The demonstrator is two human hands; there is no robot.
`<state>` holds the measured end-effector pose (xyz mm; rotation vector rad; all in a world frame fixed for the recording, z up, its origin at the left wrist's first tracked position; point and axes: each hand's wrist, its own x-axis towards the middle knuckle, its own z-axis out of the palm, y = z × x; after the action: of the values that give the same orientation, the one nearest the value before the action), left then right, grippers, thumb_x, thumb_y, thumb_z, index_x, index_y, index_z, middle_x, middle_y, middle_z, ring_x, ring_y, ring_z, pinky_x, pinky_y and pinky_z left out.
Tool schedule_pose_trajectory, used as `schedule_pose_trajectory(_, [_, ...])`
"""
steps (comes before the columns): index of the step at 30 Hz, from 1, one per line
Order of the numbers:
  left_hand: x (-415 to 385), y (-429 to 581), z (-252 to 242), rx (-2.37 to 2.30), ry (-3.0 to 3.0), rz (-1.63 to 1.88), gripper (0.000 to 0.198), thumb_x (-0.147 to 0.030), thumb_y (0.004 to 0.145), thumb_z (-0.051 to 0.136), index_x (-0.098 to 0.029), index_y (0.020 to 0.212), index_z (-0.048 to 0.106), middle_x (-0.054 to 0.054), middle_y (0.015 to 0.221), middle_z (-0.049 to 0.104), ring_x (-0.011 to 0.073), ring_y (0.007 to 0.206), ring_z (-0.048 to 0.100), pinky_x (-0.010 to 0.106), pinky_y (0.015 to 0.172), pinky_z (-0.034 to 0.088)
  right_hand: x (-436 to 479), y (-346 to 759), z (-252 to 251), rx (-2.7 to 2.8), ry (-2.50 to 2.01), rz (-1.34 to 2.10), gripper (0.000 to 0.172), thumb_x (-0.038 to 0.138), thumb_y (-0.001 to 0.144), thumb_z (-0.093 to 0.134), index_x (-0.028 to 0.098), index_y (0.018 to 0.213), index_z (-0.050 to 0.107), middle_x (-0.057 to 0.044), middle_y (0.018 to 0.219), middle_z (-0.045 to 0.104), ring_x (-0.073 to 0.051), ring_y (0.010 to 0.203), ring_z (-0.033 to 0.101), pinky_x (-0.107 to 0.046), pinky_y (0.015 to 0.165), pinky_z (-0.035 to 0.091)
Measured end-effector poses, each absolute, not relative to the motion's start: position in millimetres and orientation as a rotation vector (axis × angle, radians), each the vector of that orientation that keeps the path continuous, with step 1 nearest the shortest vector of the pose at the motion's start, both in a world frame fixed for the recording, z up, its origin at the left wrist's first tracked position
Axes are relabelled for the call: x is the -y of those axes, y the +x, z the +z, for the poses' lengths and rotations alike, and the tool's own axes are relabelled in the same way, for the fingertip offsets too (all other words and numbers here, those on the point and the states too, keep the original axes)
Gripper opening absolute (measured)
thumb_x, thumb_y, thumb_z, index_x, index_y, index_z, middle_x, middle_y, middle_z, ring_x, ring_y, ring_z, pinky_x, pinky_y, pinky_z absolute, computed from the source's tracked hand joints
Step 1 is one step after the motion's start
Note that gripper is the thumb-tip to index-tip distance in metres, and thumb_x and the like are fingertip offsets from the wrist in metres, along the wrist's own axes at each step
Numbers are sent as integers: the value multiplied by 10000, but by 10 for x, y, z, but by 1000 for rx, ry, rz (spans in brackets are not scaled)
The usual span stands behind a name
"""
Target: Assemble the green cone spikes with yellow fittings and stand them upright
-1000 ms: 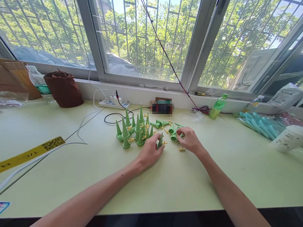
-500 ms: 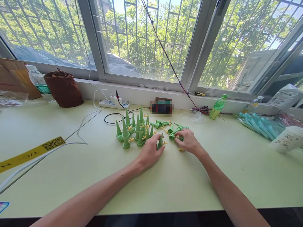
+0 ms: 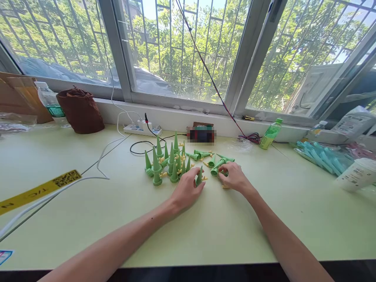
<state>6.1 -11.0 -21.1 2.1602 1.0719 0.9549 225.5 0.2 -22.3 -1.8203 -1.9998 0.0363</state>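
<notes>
Between the left fingers [image 3: 191,173] stands 1 green cone [image 3: 199,175], apparently gripped.

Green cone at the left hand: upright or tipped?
Upright. The green cone stands on its wide base on the table, tip up, the left hand gripping it low.

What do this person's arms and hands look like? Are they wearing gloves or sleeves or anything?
Both are bare. The left hand and right hand have no gloves, and no ring shows on the fingers in view. The left forearm and right forearm are uncovered right down to the picture's bottom edge: no sleeve, watch, bracelet or strap shows.
</notes>
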Motion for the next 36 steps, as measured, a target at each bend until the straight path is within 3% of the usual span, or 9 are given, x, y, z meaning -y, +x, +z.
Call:
schedule_pose_trajectory(16, [116, 65, -201, -1127, 2165, 1009, 164, -207, 815, 542, -190, 978, 544, 40, 982, 626, 122, 635, 519, 261, 633, 434, -24, 2256, -244, 1984, -1780, 86, 86, 189, 782, 624, 178, 720, 682, -47, 780, 650, -186, 773, 566, -311, 774, 396])
schedule_pose_trajectory(23, [119, 68, -209, -1132, 2163, 1016, 171, -181, 809, 541, -187, 980, 537, 46, 990, 625, 124, 640, 526, 269, 651, 444, -24, 2258, -236, 1919, -1716, 37, 94, 227, 777, 581, 184, 707, 626, -39, 726, 637, -191, 750, 557, -302, 733, 408])
schedule_pose_trajectory(36, [108, 62, -241, -1106, 2138, 990, 96, -230, 861, 492, -199, 946, 525, 23, 933, 618, 110, 589, 497, 251, 607, 410, 55, 2129, -177, 1665, -1568, 157, 140, 330, 847, 514, 220, 761, 503, 10, 615, 576, -148, 541, 522, -264, 587, 412])
